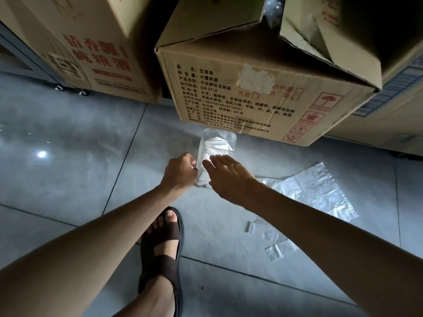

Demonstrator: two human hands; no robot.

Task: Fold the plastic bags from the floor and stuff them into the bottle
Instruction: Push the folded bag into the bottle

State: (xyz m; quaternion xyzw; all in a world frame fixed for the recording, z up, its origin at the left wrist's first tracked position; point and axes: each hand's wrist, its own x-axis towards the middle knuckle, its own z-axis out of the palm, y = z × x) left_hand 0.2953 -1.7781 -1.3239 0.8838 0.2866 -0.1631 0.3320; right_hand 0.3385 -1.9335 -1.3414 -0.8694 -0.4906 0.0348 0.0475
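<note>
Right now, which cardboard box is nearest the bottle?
The middle cardboard box, black product text and red handling symbols: the clear bottle is right at its printed face. The red-lettered box and blue-printed box sit off to the sides.

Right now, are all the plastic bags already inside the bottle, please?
No, several plastic bags lie flat on the floor, outside the bottle.

Both arms outstretched, left hand [180, 170] curled on the bottle [216, 143] (right hand [229, 175] flat, fingers [216, 160] straight).
</note>
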